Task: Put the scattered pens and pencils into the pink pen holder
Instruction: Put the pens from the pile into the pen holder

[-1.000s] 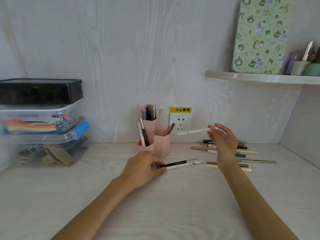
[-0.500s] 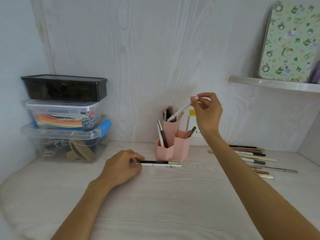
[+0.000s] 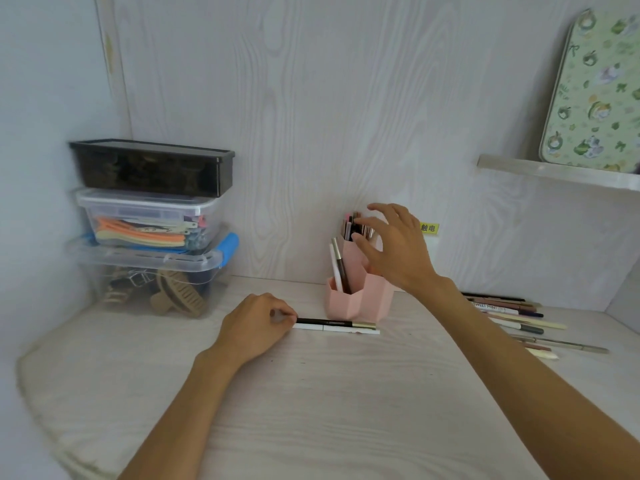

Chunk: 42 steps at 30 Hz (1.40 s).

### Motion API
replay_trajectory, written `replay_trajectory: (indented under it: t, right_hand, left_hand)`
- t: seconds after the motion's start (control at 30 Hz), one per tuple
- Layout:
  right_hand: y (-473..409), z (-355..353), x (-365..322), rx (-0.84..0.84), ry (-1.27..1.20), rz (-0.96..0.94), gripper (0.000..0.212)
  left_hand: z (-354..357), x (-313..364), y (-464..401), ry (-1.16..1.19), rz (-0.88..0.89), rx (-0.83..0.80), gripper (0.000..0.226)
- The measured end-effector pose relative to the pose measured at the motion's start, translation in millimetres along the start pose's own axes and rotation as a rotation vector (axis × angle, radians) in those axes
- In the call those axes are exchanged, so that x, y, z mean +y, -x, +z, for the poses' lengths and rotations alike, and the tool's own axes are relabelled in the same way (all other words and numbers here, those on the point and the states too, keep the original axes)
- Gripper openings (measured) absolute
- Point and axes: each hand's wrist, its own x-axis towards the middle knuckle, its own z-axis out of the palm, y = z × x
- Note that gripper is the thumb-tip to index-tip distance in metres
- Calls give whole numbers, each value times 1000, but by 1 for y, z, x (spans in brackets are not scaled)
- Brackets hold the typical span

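L hand (image 3: pixel 254 327) rests knuckles-up on the pale wood-grain worktop (image 3: pixel 311 410), grip curled, fingertips pinching the near ends of 2 pens lying side by side: a black pen w/ gold cap (image 3: pixel 334 322) and a white pen (image 3: pixel 337 329) just in front of it. Both lie flat, pointing right, just in front of the pink faceted plastic pen holder (image 3: pixel 360 303).

R hand (image 3: pixel 391 245) is raised over the holder's tall back compartment, grip released, fingers spread and relaxed, holding nothing; fingertips at the tops of the pens standing there (image 3: pixel 351 225). Whether they actually touch, can't tell. Low front-left compartment holds a white pen and a brown one (image 3: pixel 341 268), leaning left.

Scattered pens & pencils (image 3: pixel 512 313) lie flat in a loose row on the worktop to the R of the holder, beyond the R forearm; mixed black, brown, cream, grey.

Far L against the wall: stack of 3 storage boxes — dark smoked box (image 3: pixel 152 168) on top, clear box w/ orange clips (image 3: pixel 145 220) in the middle, clear box w/ blue latch (image 3: pixel 149 275) at bottom, hair claws inside. Upper R: a shelf (image 3: pixel 554 171) w/ a green patterned tin (image 3: pixel 595 95) leaning on the wall. Yellow sticker (image 3: pixel 428 228) on the wall behind the R hand.
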Motion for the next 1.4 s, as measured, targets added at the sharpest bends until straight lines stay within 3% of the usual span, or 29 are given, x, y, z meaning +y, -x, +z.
replay_trajectory:
  t: [0.1, 0.23, 0.3, 0.47, 0.57, 0.67, 0.8, 1.0, 1.07, 1.23, 1.3, 1.4]
  right_hand:
    - [25, -12, -11, 87, -148, -46, 18]
    - [76, -10, -12, -297, -200, -81, 22]
    - [95, -4, -3, -391, -178, -85, 17]
    - [109, 7, 22, -474, -247, 13, 14]
    - [113, 9, 33, -430, -357, 152, 14]
    - [115, 12, 37, -398, -515, 263, 19]
    - [113, 18, 37, -459, -469, 187, 12]
    - [113, 18, 39, -434, -523, 212, 7]
    - [114, 18, 40, -437, -524, 220, 7]
    - [113, 18, 41, -450, -509, 216, 9]
    - [112, 18, 41, -455, -501, 204, 10]
    - [111, 17, 41, -467, -485, 199, 11]
  left_hand:
    - [-3, 0, 0, 87, -20, -45, 9]
    - [-3, 3, -2, 215, -33, -92, 9]
    - [-5, 6, -2, 321, -49, -71, 13]
    - [-6, 16, -3, 555, -63, 82, 14]
    - [-11, 21, -4, 629, -49, 252, 17]
    - [-17, 28, -6, 613, 29, 539, 16]
    - [-26, 44, -17, 489, 148, 796, 17]
    - [-11, 77, -44, 177, 241, 774, 18]
    - [-2, 82, -49, 164, 252, 785, 19]
    - [-1, 87, -56, 264, 214, 1004, 24]
    - [1, 84, -60, 218, 214, 970, 24]
    - [18, 77, -59, 126, 137, 790, 21]
